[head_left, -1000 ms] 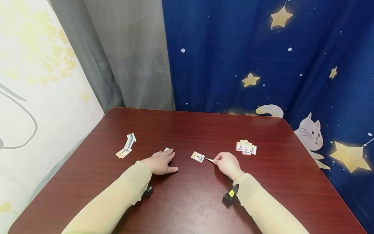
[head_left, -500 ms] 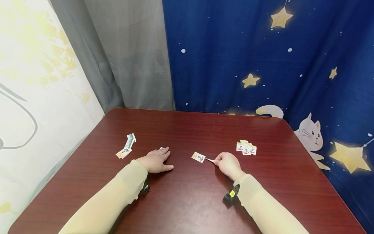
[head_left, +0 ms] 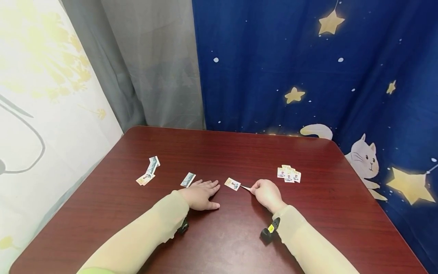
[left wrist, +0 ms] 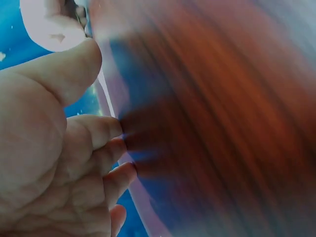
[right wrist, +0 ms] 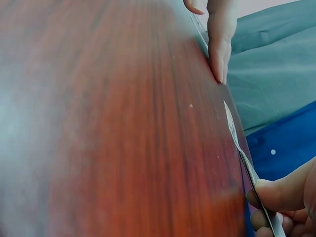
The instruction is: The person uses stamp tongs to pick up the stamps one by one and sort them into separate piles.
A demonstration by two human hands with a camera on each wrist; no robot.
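My right hand (head_left: pixel 268 194) pinches a thin small card (head_left: pixel 245 187) between thumb and fingers, seen almost edge-on. The card's tip meets the edge of a printed card (head_left: pixel 232 184) lying on the table. In the right wrist view, the held card (right wrist: pixel 253 177) tilts up from the tabletop. With fingers spread, my left hand (head_left: pixel 202 195) is palm down at the table, just left of the printed card. Beyond its wrist side lies a grey-blue card (head_left: pixel 188 179). In the left wrist view, the palm and fingers (left wrist: pixel 118 182) show no object between them.
Several overlapping cards (head_left: pixel 289 174) lie at the right of the dark red table (head_left: pixel 219 236). A staggered row of cards (head_left: pixel 152 166) lies at the left. Behind the table hang a grey curtain (head_left: pixel 161 61) and a blue starry curtain (head_left: pixel 253 68).
My left hand moved slightly left, then back right, uncovering the grey-blue card, which now lies farther left. My right hand keeps its pinch on the card and has hardly moved.
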